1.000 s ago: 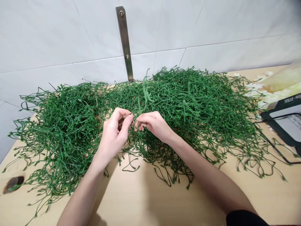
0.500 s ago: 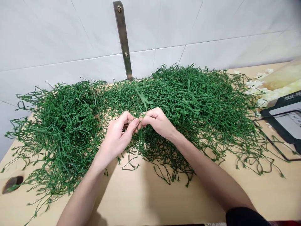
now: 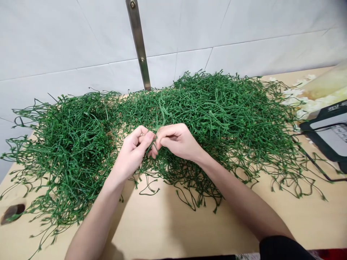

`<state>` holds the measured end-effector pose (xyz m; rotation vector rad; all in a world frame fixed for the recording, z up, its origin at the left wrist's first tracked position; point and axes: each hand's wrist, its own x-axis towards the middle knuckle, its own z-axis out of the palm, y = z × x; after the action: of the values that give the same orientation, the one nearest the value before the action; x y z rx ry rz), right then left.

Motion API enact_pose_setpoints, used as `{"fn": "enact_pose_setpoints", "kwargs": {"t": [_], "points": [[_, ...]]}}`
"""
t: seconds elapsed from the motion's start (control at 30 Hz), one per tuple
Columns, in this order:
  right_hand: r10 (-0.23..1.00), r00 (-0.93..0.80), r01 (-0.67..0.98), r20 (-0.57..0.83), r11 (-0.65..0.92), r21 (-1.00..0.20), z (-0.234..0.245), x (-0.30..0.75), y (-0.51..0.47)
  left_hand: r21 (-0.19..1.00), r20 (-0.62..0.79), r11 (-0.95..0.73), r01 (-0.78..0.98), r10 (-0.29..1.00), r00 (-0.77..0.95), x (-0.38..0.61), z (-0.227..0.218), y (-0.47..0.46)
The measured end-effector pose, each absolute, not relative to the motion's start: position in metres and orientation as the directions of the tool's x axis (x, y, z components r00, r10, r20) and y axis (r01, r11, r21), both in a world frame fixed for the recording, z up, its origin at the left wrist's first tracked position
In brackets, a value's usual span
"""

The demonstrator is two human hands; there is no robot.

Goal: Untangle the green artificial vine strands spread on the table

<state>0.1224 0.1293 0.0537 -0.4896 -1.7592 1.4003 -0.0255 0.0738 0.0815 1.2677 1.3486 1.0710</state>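
My left hand (image 3: pixel 135 150) is closed in a pinch on a thin green plastic stem (image 3: pixel 163 108). Close against it, my right hand (image 3: pixel 177 141) pinches at the same stem, its thumb and forefinger pressed together. The stem's upper part, somewhat blurred, rises above my fingers; its lower part is partly hidden by them. Both hands hover over a wide heap of tangled green artificial stems (image 3: pixel 217 104). A second dense mass of these stems (image 3: pixel 76 144) lies to the left of my left hand.
The stems lie on a pale wooden table (image 3: pixel 151 231) with a dark hole (image 3: pixel 13 213) at the left. A metal strip (image 3: pixel 138 47) is fixed to the tiled wall behind. White artificial flowers (image 3: pixel 311 104) and a dark-framed device (image 3: pixel 328 133) with a cable are at the right.
My fingers have shifted slightly along the stem, and its upper part has swung to stand more upright. The whole view has shifted a little.
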Motion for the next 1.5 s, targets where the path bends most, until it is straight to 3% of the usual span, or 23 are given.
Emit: {"fn": "enact_pose_setpoints", "kwargs": {"t": [0.1, 0.23, 0.3, 0.43, 0.83, 1.07, 1.33, 1.5], "points": [[0.702, -0.579, -0.207, 0.414, 0.364, -0.908, 0.054, 0.124, 0.131, 0.987, -0.09, 0.095, 0.132, 0.995, -0.048, -0.028, 0.08, 0.076], [0.726, -0.557, 0.02, 0.403, 0.497, -0.867, 0.054, 0.129, 0.138, 0.966, -0.048, 0.061, 0.253, 0.997, -0.058, -0.031, 0.083, 0.077], [0.743, -0.549, 0.062, 0.382, 0.493, -0.868, 0.054, 0.13, 0.14, 0.941, -0.005, 0.027, 0.337, 0.998, -0.068, -0.032, 0.085, 0.076], [0.704, -0.625, -0.027, 0.337, 0.411, -0.911, 0.055, 0.132, 0.141, 0.902, 0.098, -0.041, 0.431, 0.989, -0.112, -0.034, 0.084, 0.075], [0.678, -0.659, -0.132, 0.325, 0.321, -0.938, 0.062, 0.135, 0.139, 0.925, 0.107, -0.043, 0.377, 0.983, -0.151, -0.031, 0.083, 0.077], [0.695, -0.686, -0.267, 0.214, 0.033, -0.963, 0.057, 0.134, 0.14, 0.93, 0.106, -0.05, 0.363, 0.985, -0.135, -0.027, 0.084, 0.075], [0.725, -0.687, -0.167, -0.046, -0.219, -0.961, 0.06, 0.132, 0.143, 0.893, 0.175, -0.118, 0.435, 0.98, -0.092, -0.029, 0.083, 0.073], [0.748, -0.663, -0.097, -0.034, -0.131, -0.987, 0.062, 0.132, 0.141, 0.898, 0.145, -0.104, 0.428, 0.987, -0.065, -0.031, 0.082, 0.071]]}}
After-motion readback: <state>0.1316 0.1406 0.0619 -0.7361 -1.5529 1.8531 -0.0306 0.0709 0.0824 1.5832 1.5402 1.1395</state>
